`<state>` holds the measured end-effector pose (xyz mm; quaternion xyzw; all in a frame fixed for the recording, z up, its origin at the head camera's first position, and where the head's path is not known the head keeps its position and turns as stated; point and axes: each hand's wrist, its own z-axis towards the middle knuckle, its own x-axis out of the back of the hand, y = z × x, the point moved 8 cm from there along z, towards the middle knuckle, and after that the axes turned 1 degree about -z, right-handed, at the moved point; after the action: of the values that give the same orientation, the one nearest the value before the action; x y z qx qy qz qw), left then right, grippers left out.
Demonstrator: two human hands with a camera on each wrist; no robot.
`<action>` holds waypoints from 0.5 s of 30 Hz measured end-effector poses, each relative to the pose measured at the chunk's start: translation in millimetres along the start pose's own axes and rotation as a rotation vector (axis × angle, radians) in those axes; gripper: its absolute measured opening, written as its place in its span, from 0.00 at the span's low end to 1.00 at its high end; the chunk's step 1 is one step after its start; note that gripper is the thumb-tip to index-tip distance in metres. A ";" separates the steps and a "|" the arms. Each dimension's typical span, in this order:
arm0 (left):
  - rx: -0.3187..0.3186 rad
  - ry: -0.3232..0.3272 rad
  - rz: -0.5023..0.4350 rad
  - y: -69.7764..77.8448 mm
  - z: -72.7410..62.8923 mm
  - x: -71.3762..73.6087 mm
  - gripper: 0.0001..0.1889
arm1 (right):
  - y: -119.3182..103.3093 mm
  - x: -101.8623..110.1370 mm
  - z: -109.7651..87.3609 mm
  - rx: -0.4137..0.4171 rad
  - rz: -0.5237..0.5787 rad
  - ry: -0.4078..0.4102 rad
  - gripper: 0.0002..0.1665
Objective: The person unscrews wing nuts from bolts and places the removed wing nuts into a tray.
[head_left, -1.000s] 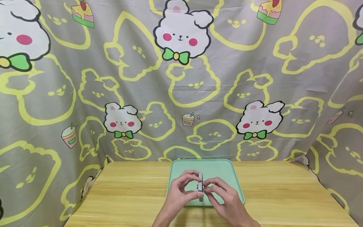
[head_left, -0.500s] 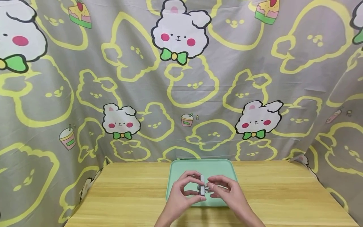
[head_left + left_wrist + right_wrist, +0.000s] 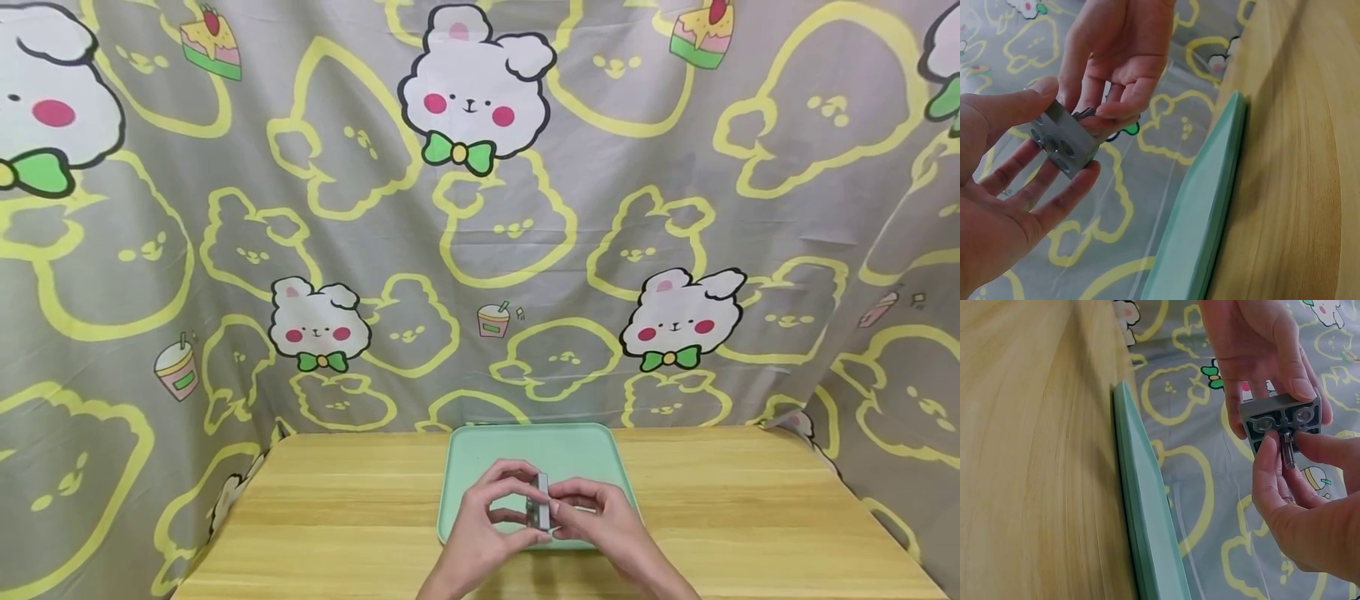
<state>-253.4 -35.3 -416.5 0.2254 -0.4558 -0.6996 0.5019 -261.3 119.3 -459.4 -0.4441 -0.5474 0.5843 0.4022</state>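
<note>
Over the tray's near part, my left hand (image 3: 483, 521) grips a small grey block (image 3: 542, 504) by its edges, thumb below and fingers above. Round holes show on one face of the grey block (image 3: 1063, 142) in the left wrist view. The opposite face, with two round recesses, appears in the right wrist view, and a shiny metal bolt (image 3: 1288, 451) sticks out of its middle. My right hand (image 3: 607, 521) pinches around that bolt, thumb on one side and forefinger on the other, fingertips right at the block.
A pale green tray (image 3: 540, 446) lies on the wooden table (image 3: 337, 508), beneath and beyond the hands. A grey cloth (image 3: 420, 242) printed with cartoon rabbits hangs behind the table and along both sides.
Both hands and the block have shifted slightly down and right in the head view. The right fingers, earlier farther from the block with the bolt showing, have closed in against its face.
</note>
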 end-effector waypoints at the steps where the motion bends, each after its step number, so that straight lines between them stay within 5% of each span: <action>1: 0.001 -0.003 -0.002 -0.2 -0.2 -0.1 0.16 | 0.2 -0.4 0.1 -0.002 -0.004 -0.001 0.21; 9: -0.009 -0.008 -0.043 -1.6 -0.7 0.1 0.17 | -4.4 -3.1 -1.0 0.055 -0.056 0.009 0.15; 15: 0.020 0.010 -0.105 -5.2 0.0 4.4 0.18 | -22.2 -11.2 -6.4 0.296 -0.235 0.045 0.07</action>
<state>-257.7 -38.9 -420.3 0.2575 -0.4479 -0.7191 0.4647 -252.4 112.2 -436.4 -0.3259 -0.4944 0.5974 0.5408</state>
